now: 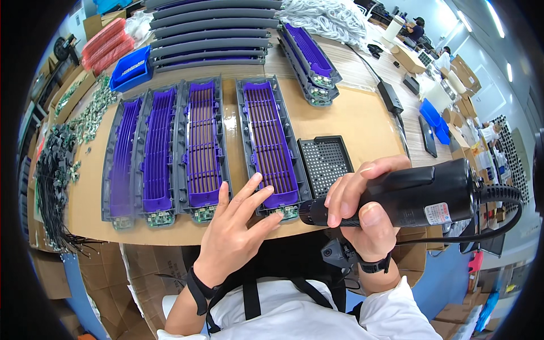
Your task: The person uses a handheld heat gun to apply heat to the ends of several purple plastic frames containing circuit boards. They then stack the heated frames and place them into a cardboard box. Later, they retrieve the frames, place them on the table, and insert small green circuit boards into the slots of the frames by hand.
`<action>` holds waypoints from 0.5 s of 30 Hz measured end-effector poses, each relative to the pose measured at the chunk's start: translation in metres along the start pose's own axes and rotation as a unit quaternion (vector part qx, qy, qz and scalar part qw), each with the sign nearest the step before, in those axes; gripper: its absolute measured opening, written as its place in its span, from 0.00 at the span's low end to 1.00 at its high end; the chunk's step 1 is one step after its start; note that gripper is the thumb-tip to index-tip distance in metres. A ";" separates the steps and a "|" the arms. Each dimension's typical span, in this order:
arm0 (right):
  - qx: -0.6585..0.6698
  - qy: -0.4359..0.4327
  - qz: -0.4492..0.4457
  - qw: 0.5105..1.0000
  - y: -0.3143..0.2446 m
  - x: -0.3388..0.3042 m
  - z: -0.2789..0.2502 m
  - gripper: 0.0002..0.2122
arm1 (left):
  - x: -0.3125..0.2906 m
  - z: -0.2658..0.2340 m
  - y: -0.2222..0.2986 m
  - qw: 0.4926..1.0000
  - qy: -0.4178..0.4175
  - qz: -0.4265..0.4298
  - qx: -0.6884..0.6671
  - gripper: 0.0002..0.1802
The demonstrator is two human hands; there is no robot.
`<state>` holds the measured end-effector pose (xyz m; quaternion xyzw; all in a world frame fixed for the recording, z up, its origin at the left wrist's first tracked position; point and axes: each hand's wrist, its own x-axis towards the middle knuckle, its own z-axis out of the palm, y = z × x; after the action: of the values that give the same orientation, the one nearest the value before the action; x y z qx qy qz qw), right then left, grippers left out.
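Observation:
My right hand (362, 207) is wrapped round a black corded electric screwdriver (419, 195). The tool's narrow front end points left, close to a small green circuit board (290, 213) at the near end of a grey-and-purple slatted vent panel (271, 141); its very tip is hidden from me. On that same near end rests my left hand (235, 229), fingers spread, fingertips at the frame and the board. Three similar panels, one at the far left (122, 158), another beside it (158, 147) and a third (202, 141), lie left of it.
A black perforated tray (325, 160) sits right of the panel. Behind are stacked grey panels (211, 39), two stacked vents (310, 56), a blue bin (131, 71) and white cables (326, 21). Black wires (54, 181) lie left; a power adapter (390, 96) and phone (427, 137) lie right.

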<state>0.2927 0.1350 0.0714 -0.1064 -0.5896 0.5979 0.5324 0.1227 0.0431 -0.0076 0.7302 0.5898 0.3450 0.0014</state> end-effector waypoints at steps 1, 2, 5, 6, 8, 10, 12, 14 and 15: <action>0.001 -0.004 -0.002 1.000 0.000 0.000 0.000 0.21 | 0.000 -0.001 0.000 1.000 0.001 0.006 0.004 0.11; 0.001 -0.003 -0.002 1.000 0.000 0.000 0.001 0.21 | 0.000 -0.002 0.000 1.000 0.002 0.013 0.007 0.12; 0.003 0.000 0.004 1.000 -0.001 0.000 0.002 0.21 | 0.000 -0.001 -0.001 1.000 0.002 0.018 0.007 0.12; 0.005 0.002 0.010 1.000 -0.002 0.000 0.003 0.21 | 0.000 -0.001 -0.002 1.000 0.001 0.018 0.006 0.13; 0.002 0.001 0.014 1.000 -0.002 -0.001 0.003 0.21 | 0.000 -0.001 -0.002 1.000 0.001 0.019 0.006 0.13; -0.004 -0.003 0.010 1.000 -0.001 0.000 0.003 0.21 | 0.000 -0.001 -0.002 1.000 0.001 0.020 0.006 0.13; -0.052 -0.016 0.007 0.998 0.000 0.001 0.003 0.21 | 0.000 -0.001 -0.002 1.000 0.001 0.021 0.005 0.13; -0.076 -0.020 0.008 0.997 0.001 0.003 0.003 0.21 | 0.001 -0.001 -0.002 1.000 -0.001 0.020 0.003 0.13; -0.077 -0.016 0.011 0.997 0.002 0.003 0.004 0.21 | 0.001 -0.001 -0.002 1.000 -0.002 0.019 0.003 0.13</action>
<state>0.2878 0.1357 0.0727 -0.1435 -0.6412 0.5581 0.5067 0.1207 0.0439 -0.0076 0.7419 0.5765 0.3423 -0.0061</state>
